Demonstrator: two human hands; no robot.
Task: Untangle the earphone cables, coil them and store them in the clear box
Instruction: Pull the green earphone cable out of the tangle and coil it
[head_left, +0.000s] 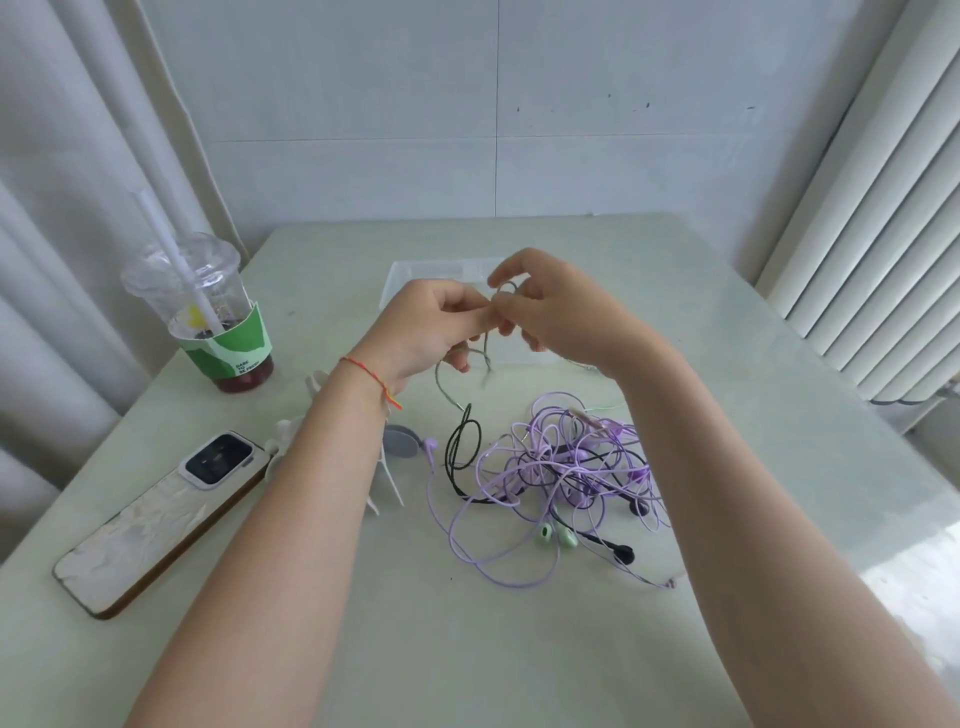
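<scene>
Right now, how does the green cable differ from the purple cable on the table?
The green cable is lifted, pinched between the left hand and right hand; the purple cable lies untouched on the table. The green cable shows a few loose loops; the purple cable is a dense snarl mixed with a black cable. Neither is in the clear box yet.

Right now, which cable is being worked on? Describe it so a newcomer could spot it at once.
Start at the clear box at the table's far middle. Just in front of it, the left hand and right hand pinch the pale green cable. Unlike the purple and black cables heaped nearer, it is lifted off the table.
</scene>
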